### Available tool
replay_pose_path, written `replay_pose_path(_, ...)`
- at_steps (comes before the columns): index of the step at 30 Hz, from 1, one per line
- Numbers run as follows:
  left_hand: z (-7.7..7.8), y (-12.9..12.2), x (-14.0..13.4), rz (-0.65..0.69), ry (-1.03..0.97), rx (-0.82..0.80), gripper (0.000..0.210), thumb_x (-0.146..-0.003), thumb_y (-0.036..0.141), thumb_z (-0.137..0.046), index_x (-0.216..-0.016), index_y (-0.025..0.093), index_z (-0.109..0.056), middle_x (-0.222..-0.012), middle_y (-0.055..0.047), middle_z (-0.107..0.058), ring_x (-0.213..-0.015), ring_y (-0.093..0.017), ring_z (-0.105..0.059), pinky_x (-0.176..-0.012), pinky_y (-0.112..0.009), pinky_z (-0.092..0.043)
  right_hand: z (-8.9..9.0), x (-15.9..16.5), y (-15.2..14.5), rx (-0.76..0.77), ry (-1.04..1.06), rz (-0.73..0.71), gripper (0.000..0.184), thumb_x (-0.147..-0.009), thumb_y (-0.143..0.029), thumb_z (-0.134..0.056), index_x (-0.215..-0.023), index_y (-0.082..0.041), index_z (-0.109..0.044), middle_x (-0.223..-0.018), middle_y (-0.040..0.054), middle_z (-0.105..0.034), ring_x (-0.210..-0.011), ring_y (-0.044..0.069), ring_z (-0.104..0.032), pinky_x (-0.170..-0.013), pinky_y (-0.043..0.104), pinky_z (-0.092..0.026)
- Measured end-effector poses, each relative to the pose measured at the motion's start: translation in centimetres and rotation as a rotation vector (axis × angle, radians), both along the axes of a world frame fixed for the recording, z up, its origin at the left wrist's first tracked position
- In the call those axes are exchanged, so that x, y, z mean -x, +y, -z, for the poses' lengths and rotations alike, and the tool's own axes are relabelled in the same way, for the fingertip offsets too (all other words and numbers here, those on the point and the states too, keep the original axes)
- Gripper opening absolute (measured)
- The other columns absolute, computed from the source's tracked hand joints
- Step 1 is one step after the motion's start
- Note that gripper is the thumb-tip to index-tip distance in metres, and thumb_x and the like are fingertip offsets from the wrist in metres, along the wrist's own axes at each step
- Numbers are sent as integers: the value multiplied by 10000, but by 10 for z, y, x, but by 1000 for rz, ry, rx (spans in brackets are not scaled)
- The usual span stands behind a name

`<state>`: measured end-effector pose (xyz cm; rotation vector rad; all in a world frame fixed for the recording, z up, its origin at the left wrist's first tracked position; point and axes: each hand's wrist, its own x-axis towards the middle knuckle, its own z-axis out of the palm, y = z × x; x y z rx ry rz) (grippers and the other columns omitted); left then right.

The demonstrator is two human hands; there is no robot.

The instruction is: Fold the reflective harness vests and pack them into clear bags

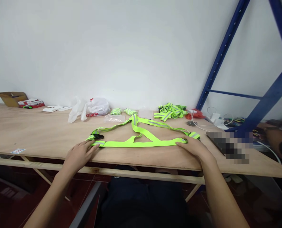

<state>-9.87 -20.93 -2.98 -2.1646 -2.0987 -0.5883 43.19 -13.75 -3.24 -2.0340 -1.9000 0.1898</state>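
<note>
A neon-yellow reflective strap vest (141, 144) with grey stripes lies spread on the wooden table, its waist band stretched straight along the near side. My left hand (80, 155) grips the left end of that band, thumb and fingers over it beside a black buckle (98, 136). At the right end, my right hand (195, 147) holds the band with the thumb on top; its other fingers are partly hidden. The shoulder straps run back to a joint (134, 119), and one strap loops down twisted in the middle.
Behind the vest lie two rolled strap bundles (131, 111), clear plastic bags (114, 118) and a white bag (98, 106). A loose strap pile (170, 110) sits back right. A dark pixelated object (226, 147) is at right, near a blue rack (221, 53) and another person's arm (277, 139).
</note>
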Motion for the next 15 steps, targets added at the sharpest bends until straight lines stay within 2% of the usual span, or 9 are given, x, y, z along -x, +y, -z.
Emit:
replay_pose_path(5, 3, 4, 9, -176, -32, 22, 633, -955, 599, -309, -1346, 144, -513, -1081, -186, -728, -992, -366, -695, -798, -425, -515, 1, -1, 1, -6, 5, 3, 487, -785, -567, -664, -1134, -233, -726, -1150, 117, -739, -1060, 351, -678, -912, 393, -499)
replay_pose_path(9, 4, 6, 14, -250, -86, 5, 647, -955, 515, -326, -1468, 120, -347, -1149, -192, -712, -1020, -364, -688, -823, -432, -515, 0, -1, 1, 13, -10, 27, 520, -787, -573, -663, -1170, -224, -709, -1156, 119, -735, -1059, 342, -680, -911, 387, -497)
replay_pose_path(11, 0, 7, 16, -271, -66, 40, 606, -948, 478, -336, -1453, 149, -403, -1162, -186, -712, -1021, -369, -686, -818, -435, -515, -2, 1, 0, 25, -20, 26, 530, -794, -573, -655, -1187, -220, -698, -1166, 122, -731, -1069, 340, -676, -919, 386, -494)
replay_pose_path(15, -12, 7, 15, -334, -20, 84, 489, -932, 440, -358, -1296, 224, -605, -1112, -159, -736, -977, -386, -684, -742, -432, -509, -6, 4, -2, 66, -43, 34, 548, -820, -571, -613, -1221, -201, -670, -1203, 138, -713, -1091, 347, -666, -934, 410, -489)
